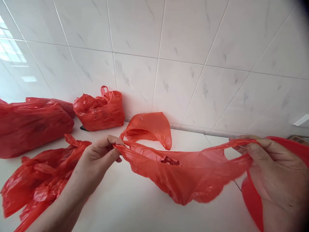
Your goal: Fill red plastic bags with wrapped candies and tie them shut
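Note:
A thin red plastic bag is stretched sideways between my two hands, with its mouth partly open toward me. My left hand pinches the bag's left edge between thumb and fingers. At the other end my right hand grips the handle loop on the right. Inside the mouth a dark red printed patch shows; what it belongs to, I cannot make out. Behind the held bag another red plastic bag lies on the white surface, against the wall.
A large filled red bag stands at far left, and a smaller filled one sits against the tiled wall. Crumpled red bags lie beside my left forearm. Some red material is at the right, partly behind my right hand.

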Demonstrator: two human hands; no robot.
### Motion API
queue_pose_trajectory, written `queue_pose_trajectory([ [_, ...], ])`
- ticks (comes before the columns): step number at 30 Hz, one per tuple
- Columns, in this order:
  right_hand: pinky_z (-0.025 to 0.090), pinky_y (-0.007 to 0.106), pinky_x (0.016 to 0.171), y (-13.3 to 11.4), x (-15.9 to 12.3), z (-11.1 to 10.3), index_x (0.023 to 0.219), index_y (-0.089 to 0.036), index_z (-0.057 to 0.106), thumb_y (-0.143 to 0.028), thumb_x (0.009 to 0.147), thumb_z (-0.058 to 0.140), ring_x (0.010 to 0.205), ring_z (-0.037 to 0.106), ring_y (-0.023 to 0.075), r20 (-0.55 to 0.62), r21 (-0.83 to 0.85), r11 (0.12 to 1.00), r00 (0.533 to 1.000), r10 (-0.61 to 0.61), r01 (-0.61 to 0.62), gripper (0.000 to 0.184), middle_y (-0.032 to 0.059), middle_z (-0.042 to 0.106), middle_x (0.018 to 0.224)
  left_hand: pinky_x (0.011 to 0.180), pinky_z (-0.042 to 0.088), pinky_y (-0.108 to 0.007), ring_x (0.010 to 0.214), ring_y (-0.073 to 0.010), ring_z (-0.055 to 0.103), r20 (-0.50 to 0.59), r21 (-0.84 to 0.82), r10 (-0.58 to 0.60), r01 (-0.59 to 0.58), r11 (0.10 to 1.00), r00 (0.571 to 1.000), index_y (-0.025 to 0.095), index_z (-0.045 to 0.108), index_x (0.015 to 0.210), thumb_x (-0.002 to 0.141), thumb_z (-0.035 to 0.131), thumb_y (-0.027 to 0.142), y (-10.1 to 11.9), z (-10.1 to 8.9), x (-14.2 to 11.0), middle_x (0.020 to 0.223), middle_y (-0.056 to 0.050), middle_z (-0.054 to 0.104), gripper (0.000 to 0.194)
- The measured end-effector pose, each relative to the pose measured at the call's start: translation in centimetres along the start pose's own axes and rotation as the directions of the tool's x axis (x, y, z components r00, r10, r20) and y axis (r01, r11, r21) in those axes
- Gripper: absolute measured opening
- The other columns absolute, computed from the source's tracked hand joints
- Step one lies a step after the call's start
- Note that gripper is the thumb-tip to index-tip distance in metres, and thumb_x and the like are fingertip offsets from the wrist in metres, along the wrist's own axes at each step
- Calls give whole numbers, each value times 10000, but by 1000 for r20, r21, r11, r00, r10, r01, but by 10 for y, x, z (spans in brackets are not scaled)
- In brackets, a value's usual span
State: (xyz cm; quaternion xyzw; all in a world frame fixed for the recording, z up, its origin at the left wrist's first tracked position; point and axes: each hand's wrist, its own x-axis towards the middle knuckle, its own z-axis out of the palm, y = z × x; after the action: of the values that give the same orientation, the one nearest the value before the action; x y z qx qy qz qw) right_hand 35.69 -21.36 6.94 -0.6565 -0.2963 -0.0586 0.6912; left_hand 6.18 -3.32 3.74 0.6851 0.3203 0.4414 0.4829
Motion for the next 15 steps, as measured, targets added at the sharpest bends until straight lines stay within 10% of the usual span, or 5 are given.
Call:
queue_pose_trajectory([
  [7, 507, 288, 647, 24, -21, -18, 935, -255, 678, -455, 689, 712, 870, 624, 232, 234, -104, 980, 954, 189, -169, 318, 69, 662, 1045, 604, 483, -218, 720, -132, 556, 221, -162, 8, 29, 986, 975, 246, 600, 958, 841, 596, 334, -3, 5, -8, 875, -15, 593, 146],
  [12, 471, 445, 898, 80, -38, -51, 1255, -355, 502, -684, 472, 740, 1201, 480, 367, 516, 272, 949, 857, -7, -156, 882, 86, 507, 1342, 970, 433, -467, 1231, -337, 440, 360, -99, 53, -18, 995, 931, 378, 195, 1432, 730, 676, 495, -47, -24, -31, 1414, -101, 396, 859],
  [15, 437, 481, 931, 103, -57, -61, 1287, -361, 494, -697, 394, 760, 1252, 422, 406, 640, 191, 940, 761, 100, -284, 990, 107, 501, 1358, 1045, 327, -544, 1368, -416, 220, 462, 24, -55, 50, 998, 885, 428, 203, 1432, 562, 768, 569, -77, -39, -50, 1528, -52, 259, 1047],
])
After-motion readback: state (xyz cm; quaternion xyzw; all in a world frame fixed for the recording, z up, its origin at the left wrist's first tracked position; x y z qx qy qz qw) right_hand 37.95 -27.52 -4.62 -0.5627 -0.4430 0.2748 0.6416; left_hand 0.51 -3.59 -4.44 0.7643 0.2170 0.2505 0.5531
